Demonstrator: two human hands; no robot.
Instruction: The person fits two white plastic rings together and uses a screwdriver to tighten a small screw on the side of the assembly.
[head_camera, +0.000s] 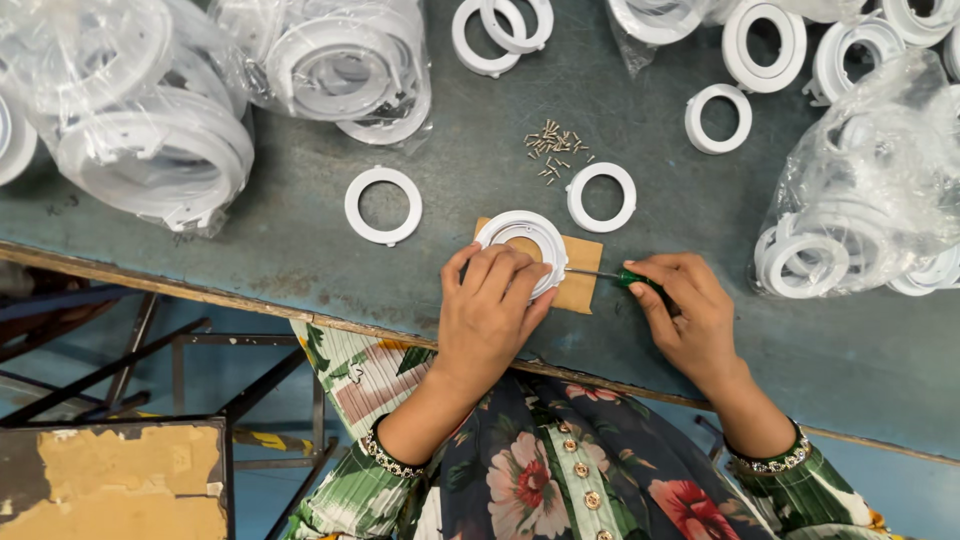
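A white plastic ring fitting (520, 236) lies on a small tan cardboard pad (582, 285) on the grey-green table (300, 240). My left hand (490, 305) presses down on the ring's near edge, fingers curled over it. My right hand (685, 305) grips a green-handled screwdriver (632, 279), lying almost flat, its metal shaft pointing left to the ring's right side. A small heap of screws (556, 148) sits just beyond the ring.
Loose white rings (383, 205) (601, 197) (718, 118) lie around the pad, more along the far edge. Clear plastic bags of rings (150, 110) (865, 190) fill the left and right. The table's wooden front edge (200, 290) runs diagonally; metal frames stand below left.
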